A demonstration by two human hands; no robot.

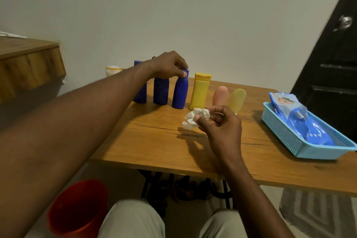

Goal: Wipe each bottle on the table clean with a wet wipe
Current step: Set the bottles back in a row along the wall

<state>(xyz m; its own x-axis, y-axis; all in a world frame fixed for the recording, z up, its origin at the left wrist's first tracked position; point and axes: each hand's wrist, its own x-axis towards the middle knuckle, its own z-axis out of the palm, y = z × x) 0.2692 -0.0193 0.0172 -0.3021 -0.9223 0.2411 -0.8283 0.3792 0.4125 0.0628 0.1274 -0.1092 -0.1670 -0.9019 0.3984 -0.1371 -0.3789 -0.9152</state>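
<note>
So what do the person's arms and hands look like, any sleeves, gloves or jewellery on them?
The left forearm and right forearm are bare to the picture's edge, with no sleeve in view. The left hand and right hand wear no gloves, and no ring, watch or bracelet shows. The only clothing visible is light beige trousers over the knees.

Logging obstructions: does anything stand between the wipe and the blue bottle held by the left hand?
Nothing visible: only bare table separates the wipe from the blue bottle; the yellow bottle stands beside it.
</note>
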